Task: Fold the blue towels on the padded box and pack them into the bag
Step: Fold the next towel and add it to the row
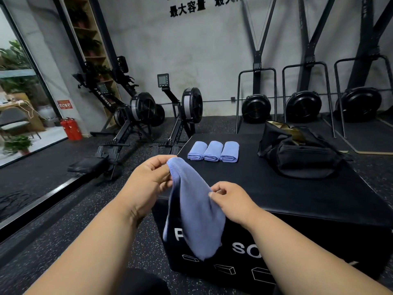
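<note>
Both hands hold a loose blue towel in the air, ready for folding.

The left hand [148, 179] pinches the top corner of the hanging towel [191, 209] between thumb and curled fingers, while the right hand [231, 201] pinches its edge lower down on the other side. The cloth droops in a soft, limp bunch in front of the near left corner of the padded box [276, 188]. To fold it well, I judge the hands should first find two matching corners, pull the edge taut and lay it flat on the box top. Three folded towels [213, 151] already lie side by side near the far left edge, and the black bag [297, 154] sits open towards the far right corner.
</note>
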Available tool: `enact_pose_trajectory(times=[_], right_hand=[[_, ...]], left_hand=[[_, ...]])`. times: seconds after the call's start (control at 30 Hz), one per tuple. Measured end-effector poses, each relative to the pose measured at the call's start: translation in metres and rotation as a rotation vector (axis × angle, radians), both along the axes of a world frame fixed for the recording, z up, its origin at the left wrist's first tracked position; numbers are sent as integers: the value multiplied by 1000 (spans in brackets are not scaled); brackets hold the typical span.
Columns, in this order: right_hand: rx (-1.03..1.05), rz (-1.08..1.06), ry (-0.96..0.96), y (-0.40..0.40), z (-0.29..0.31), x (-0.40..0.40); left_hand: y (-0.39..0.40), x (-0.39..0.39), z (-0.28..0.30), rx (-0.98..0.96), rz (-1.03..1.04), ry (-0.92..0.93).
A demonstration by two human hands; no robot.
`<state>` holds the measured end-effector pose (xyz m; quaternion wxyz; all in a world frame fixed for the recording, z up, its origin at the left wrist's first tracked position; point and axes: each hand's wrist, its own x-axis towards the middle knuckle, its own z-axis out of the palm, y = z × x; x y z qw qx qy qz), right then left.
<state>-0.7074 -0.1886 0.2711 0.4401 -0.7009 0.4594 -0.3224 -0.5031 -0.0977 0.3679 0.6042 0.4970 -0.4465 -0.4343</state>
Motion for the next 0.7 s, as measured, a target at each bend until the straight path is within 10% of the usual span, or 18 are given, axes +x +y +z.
enact_pose_trajectory(times=[0.7], right_hand=[[-184,-63,-77,-7,33,-20]], left_hand=[[-1,34,-12,109,316,-111]])
